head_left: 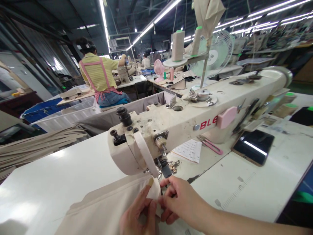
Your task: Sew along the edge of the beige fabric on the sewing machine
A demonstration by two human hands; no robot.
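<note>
A cream industrial sewing machine (186,120) stands on a white table (61,176). Beige fabric (107,209) lies under its presser foot (166,169), and a beige strap (146,153) hangs down from the machine head to the fabric. My left hand (137,215) pinches the fabric edge just in front of the needle. My right hand (181,202) is closed beside it, with fingertips on the same edge of the fabric.
A phone (254,147) and pink snips (211,146) lie on the table by a paper sheet (189,150). Thread cones (178,45) and a green fan (220,52) stand behind. Beige strips (36,147) are piled at left. A person in a yellow top (100,75) sits at another table.
</note>
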